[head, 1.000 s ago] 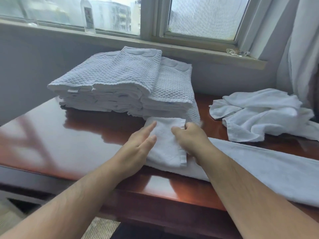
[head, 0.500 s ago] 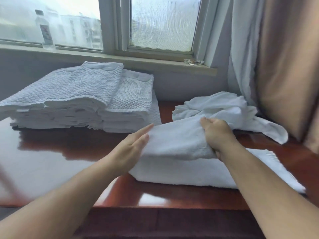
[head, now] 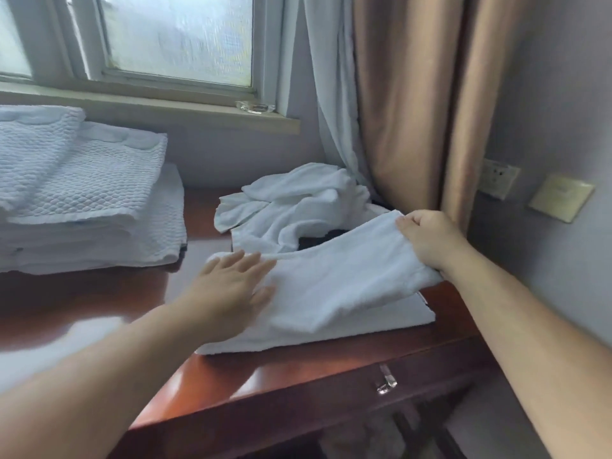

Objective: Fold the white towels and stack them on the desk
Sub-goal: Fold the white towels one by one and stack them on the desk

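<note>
Half-folded towel [head: 334, 286] sits at the centre of the desk [head: 298, 372]: soft, limp and light, so it sags wherever unsupported; take it at the corners. Your left hand [head: 231, 286] lies flat at 9 o'clock, fingers spread, pinning it. Your right hand [head: 427, 240] at 2 o'clock pinches the raised end, probably a doubled edge. The stack [head: 82, 193] sits at 10.

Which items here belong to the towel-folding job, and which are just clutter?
Job: half-folded towel, gripped by the right hand and pressed flat by the left hand; folded stack; crumpled towels; desk.

Lying about: glass dish on the sill; curtain; wall socket; drawer handle.
</note>
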`<state>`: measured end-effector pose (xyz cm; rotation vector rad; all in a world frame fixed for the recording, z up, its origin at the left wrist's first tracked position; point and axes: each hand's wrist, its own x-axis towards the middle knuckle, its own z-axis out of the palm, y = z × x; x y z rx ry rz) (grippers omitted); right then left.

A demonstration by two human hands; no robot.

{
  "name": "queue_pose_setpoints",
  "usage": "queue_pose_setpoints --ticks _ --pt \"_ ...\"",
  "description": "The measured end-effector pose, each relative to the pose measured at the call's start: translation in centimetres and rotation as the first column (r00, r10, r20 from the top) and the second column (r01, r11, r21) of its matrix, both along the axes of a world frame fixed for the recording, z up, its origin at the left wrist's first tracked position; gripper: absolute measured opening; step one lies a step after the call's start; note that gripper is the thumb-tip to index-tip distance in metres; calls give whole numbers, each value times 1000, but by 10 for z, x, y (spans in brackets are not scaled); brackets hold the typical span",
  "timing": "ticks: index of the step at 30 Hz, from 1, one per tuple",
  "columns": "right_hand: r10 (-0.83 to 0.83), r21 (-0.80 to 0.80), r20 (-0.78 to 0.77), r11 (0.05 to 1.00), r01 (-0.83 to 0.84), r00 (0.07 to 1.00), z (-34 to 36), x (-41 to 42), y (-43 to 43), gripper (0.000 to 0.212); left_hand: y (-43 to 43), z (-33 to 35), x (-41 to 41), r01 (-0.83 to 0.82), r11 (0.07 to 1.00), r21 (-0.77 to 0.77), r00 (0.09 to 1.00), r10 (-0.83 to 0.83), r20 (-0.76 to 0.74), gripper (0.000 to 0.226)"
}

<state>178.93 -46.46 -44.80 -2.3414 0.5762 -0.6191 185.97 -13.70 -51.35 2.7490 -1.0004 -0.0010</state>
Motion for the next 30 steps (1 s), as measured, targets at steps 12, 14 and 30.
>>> queue_pose_setpoints --ticks 12,14,30 --pt "-198 -229 -272 964 136 942 -69 -7 -14 15 -1 -23 8 -15 995 95 1000 15 0 73" --pt "-253 -309 -206 933 182 945 -65 -4 -10 19 0 -24 9 -19 995 103 1000 19 -1 76" --pt "159 -308 -593 861 -404 790 -86 17 96 83 36 -28 18 -32 991 128 997 40 -61 75"
